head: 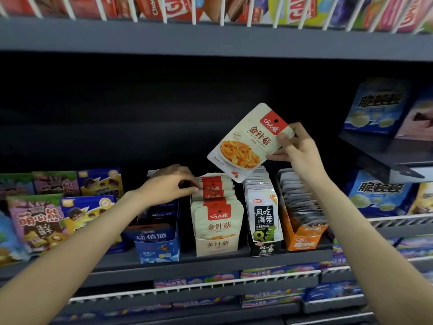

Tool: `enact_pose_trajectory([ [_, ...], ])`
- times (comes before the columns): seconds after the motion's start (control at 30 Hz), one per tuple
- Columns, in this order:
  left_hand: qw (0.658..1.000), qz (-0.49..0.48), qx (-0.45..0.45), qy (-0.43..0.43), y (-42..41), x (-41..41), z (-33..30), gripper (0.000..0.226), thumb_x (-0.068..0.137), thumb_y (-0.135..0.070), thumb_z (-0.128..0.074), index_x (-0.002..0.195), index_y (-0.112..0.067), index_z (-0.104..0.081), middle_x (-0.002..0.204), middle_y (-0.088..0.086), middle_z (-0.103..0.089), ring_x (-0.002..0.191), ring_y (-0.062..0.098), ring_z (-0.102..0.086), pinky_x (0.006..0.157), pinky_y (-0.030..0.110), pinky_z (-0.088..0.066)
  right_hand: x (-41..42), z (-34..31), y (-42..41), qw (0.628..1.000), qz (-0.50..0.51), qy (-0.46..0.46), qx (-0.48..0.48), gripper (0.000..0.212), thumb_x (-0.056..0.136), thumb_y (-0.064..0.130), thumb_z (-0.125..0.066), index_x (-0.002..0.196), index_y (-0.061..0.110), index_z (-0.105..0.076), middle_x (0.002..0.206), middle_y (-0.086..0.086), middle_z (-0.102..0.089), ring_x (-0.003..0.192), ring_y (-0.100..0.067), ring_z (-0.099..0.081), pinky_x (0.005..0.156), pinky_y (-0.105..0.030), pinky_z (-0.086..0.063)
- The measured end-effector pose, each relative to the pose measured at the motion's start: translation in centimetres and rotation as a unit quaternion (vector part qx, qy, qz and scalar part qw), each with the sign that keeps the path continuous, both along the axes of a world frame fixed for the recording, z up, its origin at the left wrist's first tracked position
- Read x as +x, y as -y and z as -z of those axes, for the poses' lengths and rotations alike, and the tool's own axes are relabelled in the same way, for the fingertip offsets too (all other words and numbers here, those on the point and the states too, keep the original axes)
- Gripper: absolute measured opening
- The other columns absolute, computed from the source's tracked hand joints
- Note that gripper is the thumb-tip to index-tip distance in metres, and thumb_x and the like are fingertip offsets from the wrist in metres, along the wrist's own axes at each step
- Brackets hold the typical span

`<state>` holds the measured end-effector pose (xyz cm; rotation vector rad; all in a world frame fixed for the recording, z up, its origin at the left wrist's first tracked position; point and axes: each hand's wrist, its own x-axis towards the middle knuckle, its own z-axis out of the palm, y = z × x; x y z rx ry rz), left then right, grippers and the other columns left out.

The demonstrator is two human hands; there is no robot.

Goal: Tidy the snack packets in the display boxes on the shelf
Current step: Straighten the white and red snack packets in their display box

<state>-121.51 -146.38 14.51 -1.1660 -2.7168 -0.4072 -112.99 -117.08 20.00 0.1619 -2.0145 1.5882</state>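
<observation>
Head view: you hold one 金针菇 packet above its display box.
Your right hand (295,148) has its fingers clamped on the cream, red-tabbed packet (248,143), tilted, clear of the cream box (216,246). Your left hand (171,185) fingers pinch the rear packets (214,190) there. Beside it: 风吃海带 box (264,248); dark open room behind.

Cream-and-red snack packet (248,144): glossy plastic film, smooth. Beige display box (216,246): matt cardboard. Dark grey shelf (210,261): matt, probably painted metal. White divider rails (234,281): coated wire.
</observation>
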Motion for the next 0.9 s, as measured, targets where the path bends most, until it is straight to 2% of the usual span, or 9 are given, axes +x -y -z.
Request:
enact_pose_trajectory([
  [0.13,1.0,-0.027,0.015,-0.005,-0.7,-0.6,-0.4,0.018,0.09,-0.04,-0.061,0.105,-0.031,-0.067,0.097,-0.017,-0.05,0.084,0.003,-0.045,0.064,0.021,-0.034,-0.7,0.2,0.6,1.0,-0.007,0.004,-0.01,0.007,0.101,0.012,-0.044,0.099,0.019,-0.047,0.097,-0.006,-0.067,0.093,-0.02,-0.07,0.069,-0.033,-0.061],
  [0.27,0.997,-0.076,0.019,-0.004,-1.7,-1.0,-0.7,0.023,0.09,-0.039,-0.062,0.109,-0.027,-0.065,0.101,-0.012,-0.054,0.082,0.008,-0.049,0.065,0.025,-0.037,-1.5,0.8,1.5,1.0,-0.026,0.011,-0.01,0.006,0.101,0.013,-0.045,0.098,0.017,-0.047,0.1,-0.008,-0.067,0.089,-0.017,-0.071,0.067,-0.031,-0.06],
  [0.33,0.995,-0.098,0.026,0.002,-1.9,-1.3,-0.7,0.027,0.09,-0.036,-0.062,0.115,-0.023,-0.064,0.107,-0.006,-0.059,0.09,0.015,-0.056,0.066,0.026,-0.037,-1.9,1.6,2.1,0.999,-0.046,0.023,0.005,0.009,0.1,0.013,-0.046,0.094,0.019,-0.048,0.099,-0.009,-0.067,0.086,-0.015,-0.071,0.065,-0.028,-0.059],
  [0.43,0.995,-0.097,0.032,0.007,-1.7,-1.9,-0.4,0.024,0.088,-0.028,-0.064,0.112,-0.023,-0.065,0.112,-0.005,-0.06,0.101,0.022,-0.058,0.071,0.029,-0.041,-2.6,3.2,2.5,0.991,-0.054,0.042,0.111,0.01,0.1,0.014,-0.048,0.092,0.022,-0.049,0.092,0.001,-0.067,0.082,-0.011,-0.071,0.064,-0.026,-0.059],
  [0.5,0.995,-0.092,0.045,0.012,-1.4,-2.3,-0.3,0.016,0.088,-0.03,-0.065,0.103,-0.026,-0.067,0.106,-0.006,-0.06,0.097,0.021,-0.059,0.075,0.034,-0.047,-2.9,4.2,2.7,0.976,-0.056,0.041,0.207,0.007,0.1,0.017,-0.05,0.096,0.023,-0.05,0.088,0.003,-0.068,0.078,-0.012,-0.072,0.066,-0.032,-0.06],
  [0.57,0.994,-0.091,0.061,0.028,-1.2,-2.4,-0.1,0.014,0.087,-0.03,-0.066,0.101,-0.028,-0.067,0.104,-0.008,-0.061,0.095,0.017,-0.059,0.079,0.037,-0.049,-3.3,4.8,3.0,0.941,-0.046,0.027,0.335,0.003,0.098,0.022,-0.054,0.098,0.025,-0.054,0.083,0.0,-0.07,0.075,-0.016,-0.071,0.069,-0.039,-0.058],
  [0.63,0.993,-0.077,0.079,0.044,-1.0,-2.4,0.0,0.012,0.086,-0.027,-0.067,0.097,-0.03,-0.066,0.101,-0.011,-0.063,0.092,0.014,-0.06,0.079,0.038,-0.05,-3.7,5.2,3.9,0.892,-0.029,0.017,0.451,0.008,0.095,0.025,-0.058,0.1,0.019,-0.061,0.08,0.0,-0.07,0.075,-0.019,-0.067,0.068,-0.03,-0.05],
  [0.7,0.991,-0.067,0.099,0.057,-1.0,-2.3,0.0,0.009,0.084,-0.031,-0.069,0.092,-0.032,-0.066,0.096,-0.012,-0.064,0.087,0.011,-0.06,0.077,0.036,-0.051,-4.1,5.6,4.9,0.875,-0.025,0.024,0.482,0.013,0.093,0.028,-0.061,0.097,0.016,-0.066,0.079,-0.001,-0.069,0.074,-0.019,-0.064,0.065,-0.026,-0.043],
  [0.9,0.986,-0.04,0.144,0.076,-0.6,-1.6,-0.6,0.011,0.088,-0.024,-0.067,0.09,-0.034,-0.063,0.094,-0.015,-0.065,0.084,-0.004,-0.057,0.074,0.024,-0.047,-5.4,5.4,6.0,0.857,-0.013,0.08,0.509,0.016,0.09,0.029,-0.064,0.094,0.015,-0.069,0.085,-0.007,-0.07,0.081,-0.026,-0.064,0.072,-0.031,-0.049],
])
